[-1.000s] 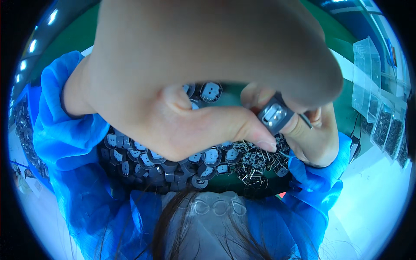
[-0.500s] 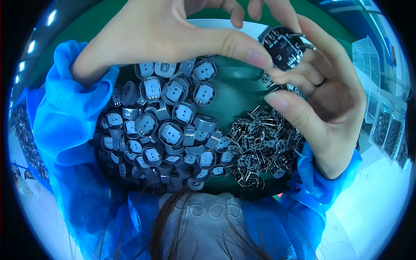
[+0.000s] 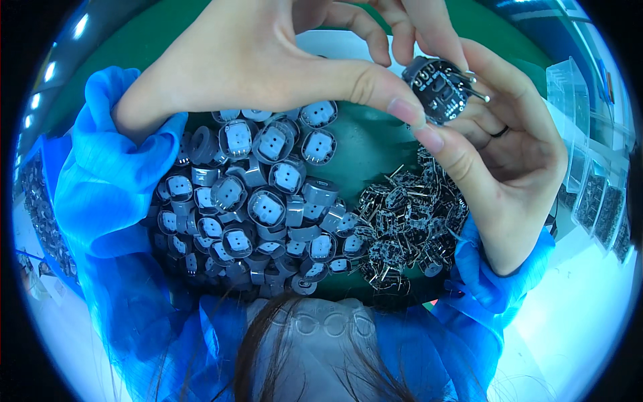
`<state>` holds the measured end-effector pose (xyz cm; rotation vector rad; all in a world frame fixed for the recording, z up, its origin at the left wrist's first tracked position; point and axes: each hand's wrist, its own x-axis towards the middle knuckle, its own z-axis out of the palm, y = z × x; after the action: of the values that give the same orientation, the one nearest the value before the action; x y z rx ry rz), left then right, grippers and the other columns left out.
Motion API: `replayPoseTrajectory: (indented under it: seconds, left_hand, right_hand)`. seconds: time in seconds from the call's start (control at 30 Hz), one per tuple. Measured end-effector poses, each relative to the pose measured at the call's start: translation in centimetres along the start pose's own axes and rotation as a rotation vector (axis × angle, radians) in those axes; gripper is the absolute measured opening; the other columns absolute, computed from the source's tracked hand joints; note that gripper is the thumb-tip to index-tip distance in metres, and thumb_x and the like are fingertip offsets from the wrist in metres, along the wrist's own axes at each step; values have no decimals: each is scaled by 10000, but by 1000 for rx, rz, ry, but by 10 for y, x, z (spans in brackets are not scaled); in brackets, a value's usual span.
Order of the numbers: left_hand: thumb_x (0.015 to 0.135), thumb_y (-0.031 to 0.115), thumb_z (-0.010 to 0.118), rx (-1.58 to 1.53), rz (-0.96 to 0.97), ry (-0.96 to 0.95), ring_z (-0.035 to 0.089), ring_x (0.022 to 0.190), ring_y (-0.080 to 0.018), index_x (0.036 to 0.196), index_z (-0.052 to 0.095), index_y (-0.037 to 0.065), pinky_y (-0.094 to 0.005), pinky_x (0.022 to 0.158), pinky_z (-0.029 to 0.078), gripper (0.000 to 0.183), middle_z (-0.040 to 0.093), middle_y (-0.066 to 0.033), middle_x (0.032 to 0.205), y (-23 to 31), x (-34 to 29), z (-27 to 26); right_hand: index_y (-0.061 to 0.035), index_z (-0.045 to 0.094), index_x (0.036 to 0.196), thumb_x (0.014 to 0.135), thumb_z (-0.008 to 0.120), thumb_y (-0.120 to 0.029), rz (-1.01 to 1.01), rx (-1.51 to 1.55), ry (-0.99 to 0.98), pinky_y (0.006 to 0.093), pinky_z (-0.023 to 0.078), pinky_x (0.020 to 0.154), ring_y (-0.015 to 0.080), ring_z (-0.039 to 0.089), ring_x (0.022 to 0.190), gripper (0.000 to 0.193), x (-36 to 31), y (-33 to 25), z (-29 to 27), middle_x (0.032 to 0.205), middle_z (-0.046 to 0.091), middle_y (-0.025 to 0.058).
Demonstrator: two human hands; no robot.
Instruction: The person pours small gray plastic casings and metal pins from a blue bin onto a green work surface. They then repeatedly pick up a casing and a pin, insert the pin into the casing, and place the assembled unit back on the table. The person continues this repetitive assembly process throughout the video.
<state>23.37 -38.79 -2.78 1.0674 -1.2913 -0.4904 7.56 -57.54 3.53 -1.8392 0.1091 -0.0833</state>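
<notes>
A round black circuit board [image 3: 439,92] with metal pins jutting to the right sits in a grey cap-shaped housing, raised over the bench. My left hand [image 3: 261,63] grips the assembly from the left, its thumb at the lower edge and fingers partly hidden behind. From the right, my right hand [image 3: 519,151] closes round the same piece, thumb tip against its lower side and fingers curled behind the pins. Below my left hand lies a heap of grey housings [image 3: 268,208] with pale inner faces. Loose pinned circuit boards [image 3: 402,224] are piled beneath my right hand.
Both piles rest on a green surface [image 3: 365,147]. At the right stand clear plastic boxes [image 3: 568,117] and compartments of small dark parts [image 3: 593,197]. A blue bin with more small parts [image 3: 43,211] is at the far left.
My right thumb has risen from below to the assembly's lower edge. The circuit board has shifted slightly down and turned a little. My left hand stays on the piece.
</notes>
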Motion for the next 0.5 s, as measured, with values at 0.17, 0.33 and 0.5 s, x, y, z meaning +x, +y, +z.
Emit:
replayPoseTrajectory:
  seconds: [0.17, 0.33, 0.5]
  left_hand:
    - [814, 95, 865, 28, 47, 9, 599, 830, -150, 1160, 712, 2, -294, 744, 535, 390, 608, -134, 1154, 1, -1, 1]
    - [808, 115, 871, 59, 58, 25, 595, 823, -149, 1157, 717, 10, -294, 739, 534, 396, 610, -134, 1145, 7, 1, 5]
    - [815, 149, 867, 192, 99, -25, 606, 853, -169, 1178, 716, 20, -303, 749, 535, 414, 623, -133, 1120, 13, 5, 4]
  right_hand:
    - [107, 482, 1398, 829, 747, 88, 3, -12, -20, 249, 536, 864, 158, 672, 996, 628, 0, -3, -1, 1208, 662, 190]
    - [109, 488, 1380, 884, 700, 43, 31, 226, -107, 292, 513, 943, 183, 652, 1089, 544, 4, -13, 4, 1225, 656, 186]
    - [86, 502, 1364, 926, 663, 8, 58, 231, -119, 303, 491, 976, 187, 640, 1117, 474, 2, -3, -5, 1218, 658, 166]
